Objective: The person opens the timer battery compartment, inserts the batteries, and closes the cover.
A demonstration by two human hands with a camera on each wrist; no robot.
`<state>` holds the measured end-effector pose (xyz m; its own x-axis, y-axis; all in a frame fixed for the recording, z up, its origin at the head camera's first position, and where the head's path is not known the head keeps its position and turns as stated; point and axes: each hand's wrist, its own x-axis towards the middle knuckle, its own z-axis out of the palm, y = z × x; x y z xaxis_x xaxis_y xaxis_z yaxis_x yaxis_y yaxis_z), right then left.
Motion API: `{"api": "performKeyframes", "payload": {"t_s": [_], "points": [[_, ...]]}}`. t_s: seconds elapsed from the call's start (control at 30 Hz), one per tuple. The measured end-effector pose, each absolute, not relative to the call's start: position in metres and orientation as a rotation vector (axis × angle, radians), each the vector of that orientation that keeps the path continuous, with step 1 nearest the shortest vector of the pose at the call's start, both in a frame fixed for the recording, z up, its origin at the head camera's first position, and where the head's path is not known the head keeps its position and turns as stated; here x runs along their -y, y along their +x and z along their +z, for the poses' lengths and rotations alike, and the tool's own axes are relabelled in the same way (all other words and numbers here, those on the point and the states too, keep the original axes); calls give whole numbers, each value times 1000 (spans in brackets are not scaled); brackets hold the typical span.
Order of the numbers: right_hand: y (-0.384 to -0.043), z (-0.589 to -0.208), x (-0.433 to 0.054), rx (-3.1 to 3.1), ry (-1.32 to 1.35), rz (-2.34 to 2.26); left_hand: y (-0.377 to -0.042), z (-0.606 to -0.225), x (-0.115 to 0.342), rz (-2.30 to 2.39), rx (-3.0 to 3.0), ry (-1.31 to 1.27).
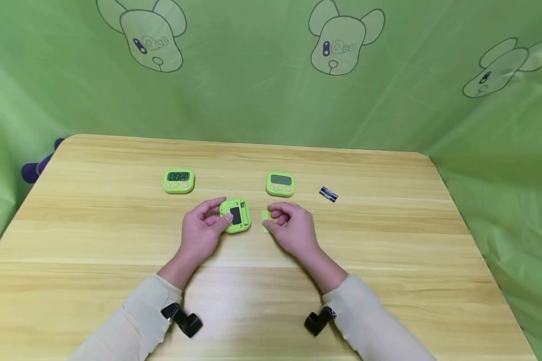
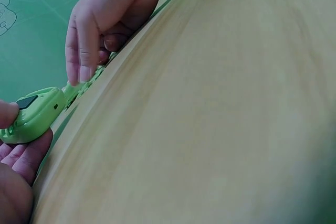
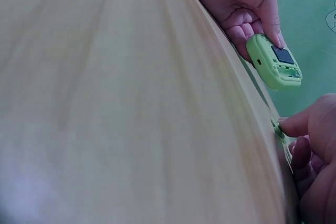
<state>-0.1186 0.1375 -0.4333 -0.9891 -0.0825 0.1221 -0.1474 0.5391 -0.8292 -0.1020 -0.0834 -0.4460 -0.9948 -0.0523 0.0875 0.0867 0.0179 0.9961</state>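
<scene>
My left hand [image 1: 202,226] holds a green digital timer [image 1: 245,224] with its back turned up, the thumb lying on top beside the black pad [image 1: 236,215]. The timer's battery compartment is uncovered, and the right wrist view shows metal contacts inside it. To the right, my right hand [image 1: 295,228] pinches a small flat green battery cover [image 1: 265,215] by its edge, close to the tabletop. In the right wrist view the cover [image 3: 277,128] is seen nearly edge-on beside the fingertips. A gap separates the cover from the held timer.
Behind the left hand a second green timer [image 1: 178,181] lies face up with digits on its display. Another green timer [image 1: 280,184] with a blank display lies behind the right hand. Dark blue batteries [image 1: 328,194] lie right of it on the wooden table [image 1: 388,240].
</scene>
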Motion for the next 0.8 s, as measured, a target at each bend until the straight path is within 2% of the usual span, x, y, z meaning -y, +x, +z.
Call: {"api": "performKeyframes", "payload": {"t_s": [0.33, 0.8], "points": [[-115, -431, -150, 2674, 196, 1523, -101, -446, 83, -2133, 2179, -22], [-120, -435, -214, 2511, 49, 1357, -101, -443, 84, -2145, 2163, -49]]}}
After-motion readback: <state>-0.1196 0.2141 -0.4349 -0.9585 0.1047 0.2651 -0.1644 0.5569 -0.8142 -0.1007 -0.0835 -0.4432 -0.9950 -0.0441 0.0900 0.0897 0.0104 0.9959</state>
